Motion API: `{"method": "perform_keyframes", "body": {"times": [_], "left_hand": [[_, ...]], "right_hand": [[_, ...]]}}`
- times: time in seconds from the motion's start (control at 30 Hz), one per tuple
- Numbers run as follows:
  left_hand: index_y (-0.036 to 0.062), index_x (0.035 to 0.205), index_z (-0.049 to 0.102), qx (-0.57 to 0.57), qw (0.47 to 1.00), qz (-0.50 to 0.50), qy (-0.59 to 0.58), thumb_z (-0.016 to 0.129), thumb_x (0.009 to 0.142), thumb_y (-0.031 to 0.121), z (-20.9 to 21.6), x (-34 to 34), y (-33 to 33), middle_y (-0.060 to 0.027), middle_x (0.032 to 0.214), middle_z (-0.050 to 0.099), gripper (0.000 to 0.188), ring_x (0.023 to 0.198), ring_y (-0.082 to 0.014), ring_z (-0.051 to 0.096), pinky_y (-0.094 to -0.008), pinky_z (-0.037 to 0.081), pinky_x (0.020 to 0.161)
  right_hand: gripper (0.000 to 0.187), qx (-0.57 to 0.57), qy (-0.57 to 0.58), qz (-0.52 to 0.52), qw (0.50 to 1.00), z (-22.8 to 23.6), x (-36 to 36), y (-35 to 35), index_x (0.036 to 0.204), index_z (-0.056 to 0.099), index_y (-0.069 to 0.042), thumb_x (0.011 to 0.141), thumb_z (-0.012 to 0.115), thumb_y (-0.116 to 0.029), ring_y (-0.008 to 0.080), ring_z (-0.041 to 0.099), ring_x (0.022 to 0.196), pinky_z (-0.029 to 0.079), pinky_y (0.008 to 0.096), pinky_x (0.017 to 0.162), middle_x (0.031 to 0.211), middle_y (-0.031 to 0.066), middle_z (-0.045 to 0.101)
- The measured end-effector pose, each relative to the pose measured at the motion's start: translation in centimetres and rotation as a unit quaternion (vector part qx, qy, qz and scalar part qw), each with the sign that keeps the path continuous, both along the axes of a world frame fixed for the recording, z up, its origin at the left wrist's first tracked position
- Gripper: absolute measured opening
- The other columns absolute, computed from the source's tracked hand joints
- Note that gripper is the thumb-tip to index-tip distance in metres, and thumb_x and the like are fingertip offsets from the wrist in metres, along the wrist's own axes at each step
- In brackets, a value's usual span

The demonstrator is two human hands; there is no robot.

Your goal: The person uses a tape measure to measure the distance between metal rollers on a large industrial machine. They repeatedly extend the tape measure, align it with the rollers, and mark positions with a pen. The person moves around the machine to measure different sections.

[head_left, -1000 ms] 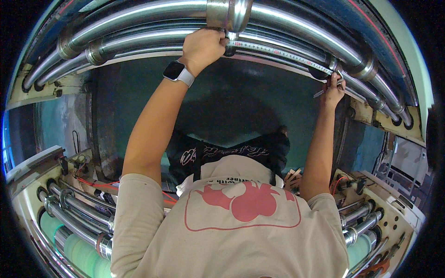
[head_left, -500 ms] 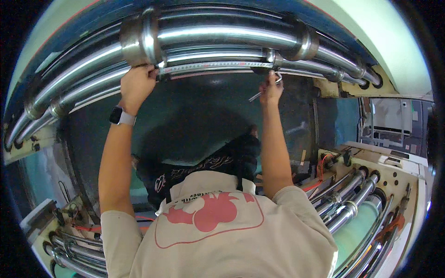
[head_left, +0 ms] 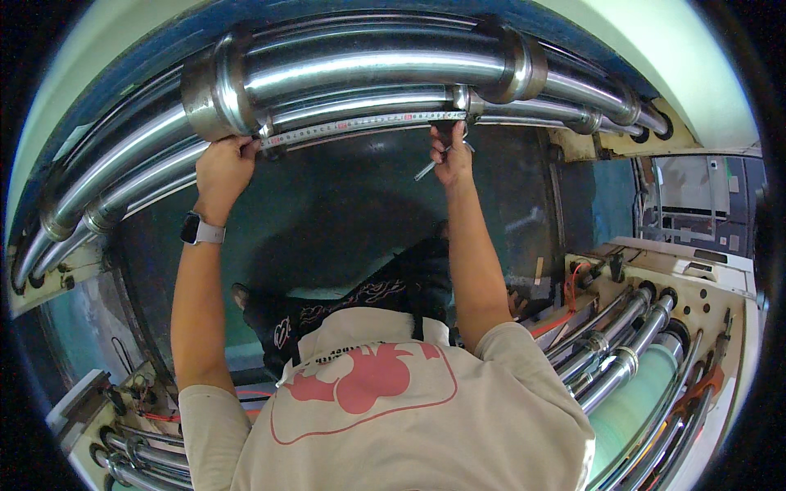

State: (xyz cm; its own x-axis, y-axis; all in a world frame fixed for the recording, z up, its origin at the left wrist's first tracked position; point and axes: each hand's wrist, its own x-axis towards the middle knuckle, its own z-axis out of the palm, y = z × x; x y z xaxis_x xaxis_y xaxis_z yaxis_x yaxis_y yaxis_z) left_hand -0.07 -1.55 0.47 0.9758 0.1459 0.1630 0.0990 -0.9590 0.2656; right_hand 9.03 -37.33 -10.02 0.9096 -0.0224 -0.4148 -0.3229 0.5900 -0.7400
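Note:
A pale tape-measure blade (head_left: 360,123) stretches along the slim polished rods, just below the thick shiny roller (head_left: 377,72). My left hand (head_left: 225,172), with a watch on its wrist, pinches the blade's left end beneath a wide metal collar (head_left: 214,94). At the other end, my right hand (head_left: 452,155) is closed around the dark tape-measure case (head_left: 444,128), close to a small collar (head_left: 465,100) on the rods. A thin bent metal rod, like a hex key (head_left: 426,170), also sticks out of my right hand; its middle is hidden by the fingers.
Dark floor (head_left: 352,188) lies below the rollers, between my arms. More rollers, with a pale green one (head_left: 639,385), are mounted in a cream machine frame (head_left: 704,282) at the lower right. Orange tubing (head_left: 571,295) runs beside them. Further rods (head_left: 151,454) are at the lower left.
The view has shifted, moving the machine and both hands leftward in the picture. My right hand has shifted slightly left relative to the small collar. The blade remains stretched between my hands.

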Motion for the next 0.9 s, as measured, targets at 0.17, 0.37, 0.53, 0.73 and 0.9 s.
{"method": "perform_keyframes", "body": {"times": [0.17, 0.37, 0.53, 0.73, 0.9], "left_hand": [[0.0101, 0.081, 0.066, 0.008, 1.000, 0.010, 0.019, 0.058, 0.076, 0.027, 0.32, 0.10, -0.13, -0.0133, 0.077, 0.062, 0.020, 0.074, -0.0307, 0.058, -0.0393, 0.047, 0.064], [0.0103, 0.082, 0.066, 0.011, 1.000, 0.009, 0.026, 0.057, 0.077, 0.029, 0.27, 0.11, -0.04, -0.0134, 0.077, 0.062, 0.021, 0.074, -0.0307, 0.058, -0.0393, 0.047, 0.064], [0.0110, 0.083, 0.066, 0.015, 1.000, -0.005, 0.023, 0.056, 0.078, 0.029, -0.09, 0.26, 0.24, -0.0134, 0.078, 0.062, 0.022, 0.074, -0.0305, 0.058, -0.0390, 0.046, 0.064], [0.0118, 0.083, 0.066, 0.012, 1.000, 0.002, 0.027, 0.054, 0.078, 0.029, 0.36, 0.10, 0.02, -0.0133, 0.078, 0.061, 0.021, 0.076, -0.0306, 0.058, -0.0397, 0.046, 0.064], [0.0115, 0.083, 0.066, 0.004, 0.999, -0.002, 0.032, 0.054, 0.078, 0.028, 0.30, 0.22, -0.01, -0.0135, 0.077, 0.061, 0.020, 0.076, -0.0307, 0.058, -0.0399, 0.046, 0.063]], "right_hand": [[0.042, -0.004, -0.002, -0.002, 1.000, 0.09, -0.03, 0.07, 0.091, 0.052, -0.008, 0.078, 0.055, -0.048, 0.0076, 0.043, 0.049, 0.030, 0.0191, 0.036, 0.074, 0.0056, 0.059], [0.044, -0.014, -0.004, 0.009, 1.000, 0.02, 0.07, -0.07, 0.092, 0.052, -0.007, 0.078, 0.053, -0.049, 0.0082, 0.040, 0.051, 0.028, 0.0191, 0.038, 0.076, 0.0062, 0.058], [0.045, -0.025, -0.003, 0.003, 1.000, 0.15, 0.04, 0.04, 0.091, 0.052, -0.006, 0.078, 0.052, -0.049, 0.0088, 0.040, 0.052, 0.027, 0.0191, 0.039, 0.076, 0.0062, 0.058], [0.044, -0.038, 0.002, -0.003, 0.999, 0.41, -0.05, 0.17, 0.091, 0.052, -0.005, 0.079, 0.052, -0.048, 0.0095, 0.040, 0.051, 0.027, 0.0194, 0.039, 0.074, 0.0062, 0.058], [0.043, -0.042, 0.002, -0.010, 0.999, -0.05, 0.10, -0.05, 0.091, 0.052, -0.005, 0.080, 0.052, -0.047, 0.0097, 0.040, 0.051, 0.027, 0.0200, 0.039, 0.075, 0.0064, 0.058]]}}
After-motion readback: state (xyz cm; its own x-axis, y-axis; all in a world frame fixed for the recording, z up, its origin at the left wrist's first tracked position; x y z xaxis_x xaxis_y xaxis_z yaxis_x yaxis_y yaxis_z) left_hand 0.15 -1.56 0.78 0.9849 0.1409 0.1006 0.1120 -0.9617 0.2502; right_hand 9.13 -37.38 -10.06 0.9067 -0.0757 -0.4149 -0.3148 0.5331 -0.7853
